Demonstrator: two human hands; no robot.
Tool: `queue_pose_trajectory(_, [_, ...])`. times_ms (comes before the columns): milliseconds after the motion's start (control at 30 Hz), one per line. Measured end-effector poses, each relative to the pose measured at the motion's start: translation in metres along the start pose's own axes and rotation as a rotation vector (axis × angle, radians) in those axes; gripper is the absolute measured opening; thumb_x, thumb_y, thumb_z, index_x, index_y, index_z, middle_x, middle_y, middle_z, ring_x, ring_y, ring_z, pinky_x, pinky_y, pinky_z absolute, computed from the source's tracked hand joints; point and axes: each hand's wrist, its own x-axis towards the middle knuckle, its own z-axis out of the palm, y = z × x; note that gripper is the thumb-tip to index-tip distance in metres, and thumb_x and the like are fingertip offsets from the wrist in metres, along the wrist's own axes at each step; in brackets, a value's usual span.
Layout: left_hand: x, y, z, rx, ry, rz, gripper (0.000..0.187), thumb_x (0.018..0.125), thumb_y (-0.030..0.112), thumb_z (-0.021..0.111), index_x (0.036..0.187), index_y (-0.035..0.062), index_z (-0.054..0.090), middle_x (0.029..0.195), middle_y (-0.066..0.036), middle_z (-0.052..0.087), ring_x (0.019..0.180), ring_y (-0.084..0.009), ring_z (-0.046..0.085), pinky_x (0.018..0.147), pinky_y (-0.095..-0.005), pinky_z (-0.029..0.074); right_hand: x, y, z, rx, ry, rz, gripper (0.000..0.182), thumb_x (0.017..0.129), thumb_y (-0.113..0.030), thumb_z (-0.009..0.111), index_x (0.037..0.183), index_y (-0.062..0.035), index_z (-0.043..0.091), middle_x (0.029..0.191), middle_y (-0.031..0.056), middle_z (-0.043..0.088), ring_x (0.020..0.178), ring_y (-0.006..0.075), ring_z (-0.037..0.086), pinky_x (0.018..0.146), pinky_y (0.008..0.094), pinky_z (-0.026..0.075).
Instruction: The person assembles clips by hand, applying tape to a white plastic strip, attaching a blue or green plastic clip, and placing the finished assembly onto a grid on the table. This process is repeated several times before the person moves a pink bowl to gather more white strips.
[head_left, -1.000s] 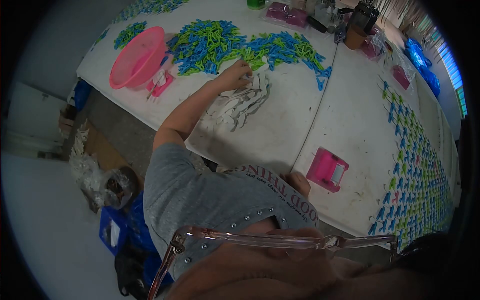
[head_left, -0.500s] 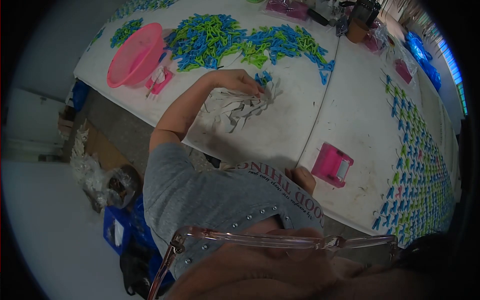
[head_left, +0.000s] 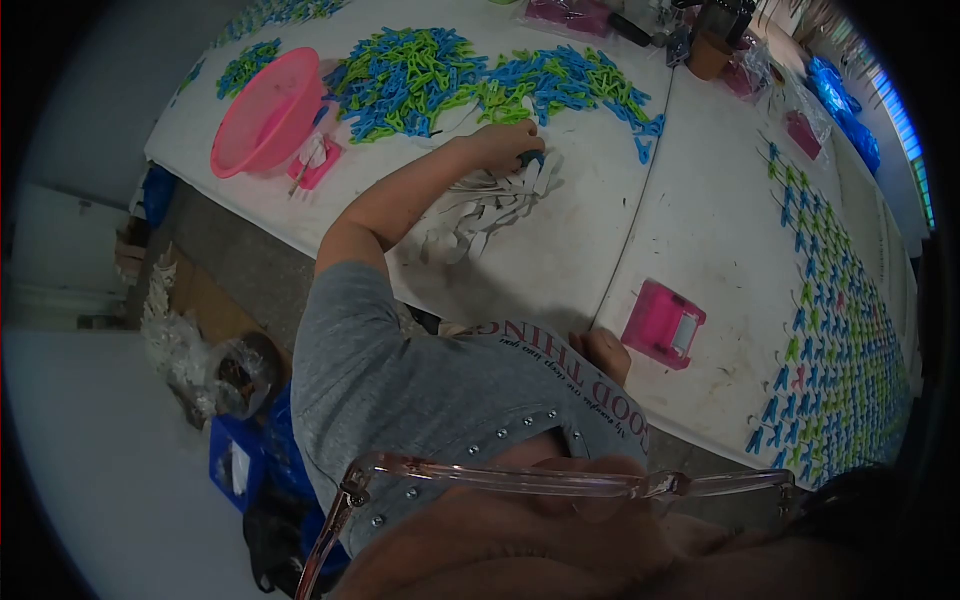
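Observation:
My left hand (head_left: 505, 147) reaches across the white table with its fingers curled over a small blue clip (head_left: 531, 158), which they partly cover. Just below the hand lies a loose bundle of whitish strips (head_left: 490, 215). My right hand (head_left: 604, 355) is close to my chest at the near table edge, partly hidden by the grey shirt; its visible fingers look bent, and whatever they may hold is hidden. Beside it on the table stands a pink tape-dispenser-like box (head_left: 663, 325).
Large piles of blue and green clips (head_left: 410, 82) lie beyond my left hand. A pink basin (head_left: 268, 115) tilts at the left, near a small pink tray (head_left: 318, 163). Rows of clips (head_left: 840, 350) cover the right side. A brown pot (head_left: 709, 57) stands at the back.
My left hand has moved slightly away from me, off the whitish strips and onto the blue clip beside them. My right hand stays by the near edge.

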Motion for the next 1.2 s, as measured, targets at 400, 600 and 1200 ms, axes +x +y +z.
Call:
queue_pose_trajectory(400, [-0.011, -0.027, -0.045, -1.204, 0.012, -0.342, 0.046, 0.089, 0.023, 0.066, 0.128, 0.0103, 0.047, 0.097, 0.001, 0.057, 0.077, -0.0091, 0.060, 0.069, -0.0247, 0.053, -0.002, 0.005, 0.001, 0.014, -0.016, 0.003, 0.023, 0.076, -0.015, 0.073, 0.067, -0.0054, 0.055, 0.062, 0.0101, 0.052, 0.056, 0.0278, 0.055, 0.052, 0.0375, 0.043])
queue_pose_trajectory(600, [-0.016, -0.044, -0.038, -1.510, 0.072, -0.309, 0.034, 0.089, 0.020, 0.065, 0.118, 0.0115, 0.049, 0.100, -0.002, 0.062, 0.075, -0.0097, 0.065, 0.067, -0.0243, 0.057, -0.002, 0.005, 0.000, 0.039, -0.004, -0.006, 0.023, 0.076, -0.015, 0.073, 0.067, -0.0051, 0.055, 0.062, 0.0100, 0.052, 0.056, 0.0280, 0.055, 0.052, 0.0375, 0.043])
queue_pose_trajectory(1200, [0.003, -0.086, -0.043, -1.471, 0.278, -0.407, 0.030, 0.090, 0.024, 0.064, 0.113, 0.0097, 0.051, 0.102, -0.004, 0.062, 0.084, -0.0135, 0.065, 0.071, -0.0264, 0.057, -0.002, 0.005, 0.000, 0.016, 0.009, -0.051, 0.021, 0.079, -0.011, 0.071, 0.068, -0.0033, 0.055, 0.060, 0.0100, 0.048, 0.054, 0.0241, 0.051, 0.049, 0.0339, 0.039])
